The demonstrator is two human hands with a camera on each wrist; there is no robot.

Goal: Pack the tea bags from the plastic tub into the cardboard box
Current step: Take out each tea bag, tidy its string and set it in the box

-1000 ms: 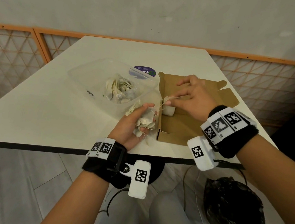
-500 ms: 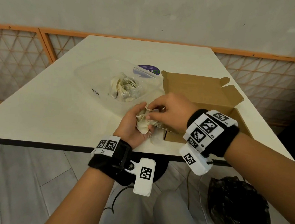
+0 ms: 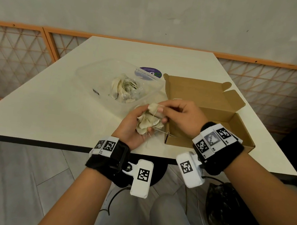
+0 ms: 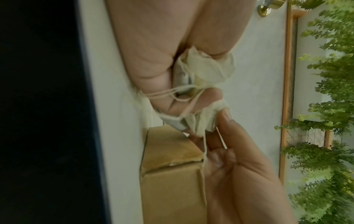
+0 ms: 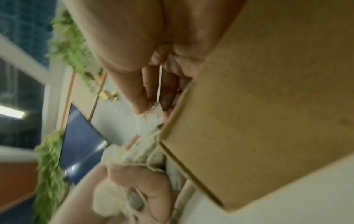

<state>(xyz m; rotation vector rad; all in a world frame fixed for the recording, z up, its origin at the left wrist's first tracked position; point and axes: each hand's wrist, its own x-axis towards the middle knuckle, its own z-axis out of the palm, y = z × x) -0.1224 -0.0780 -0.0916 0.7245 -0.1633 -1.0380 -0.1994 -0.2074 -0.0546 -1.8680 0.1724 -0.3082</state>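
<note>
White tabletop [image 3: 54, 115], backed by a pale wall and an orange lattice railing [image 3: 14, 54], carries everything. Near its middle stands the clear plastic tub [image 3: 100, 83], a loose heap of tea bags [image 3: 123, 89] lying inside it. Just right of the tub sits the open cardboard box [image 3: 220, 118], lid flap tilted back, with a purple round sticker [image 3: 147, 72] behind the two. At the box's near left corner the left hand [image 3: 132, 127] lies palm up, fingers curled round a bundle of tea bags [image 3: 147, 124] — strings trailing over the fingers in the left wrist view. The right hand [image 3: 181, 115] reaches across, thumb and forefinger pinched on a single tea bag [image 3: 155, 107] at the top of that bundle — its other fingers curled in. A black plastic bag [image 3: 232, 214] lies on the floor.
</note>
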